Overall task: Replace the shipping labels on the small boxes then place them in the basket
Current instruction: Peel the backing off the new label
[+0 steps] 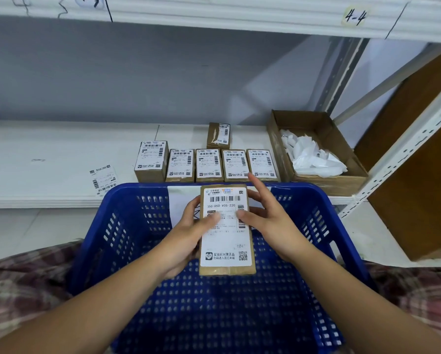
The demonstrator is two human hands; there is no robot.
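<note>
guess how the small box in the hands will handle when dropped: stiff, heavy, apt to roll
Probably stiff: the small box keeps flat faces and square edges between the left hand and right hand. Likely light, held aloft by thumbs and fingers alone. Flat-sided, so it should settle in the basket, not roll.

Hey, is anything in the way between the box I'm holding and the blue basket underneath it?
Nothing visible. The left hand and right hand hold the box over the open basket, whose visible floor is bare. A white sheet sits at its far wall only.
</note>
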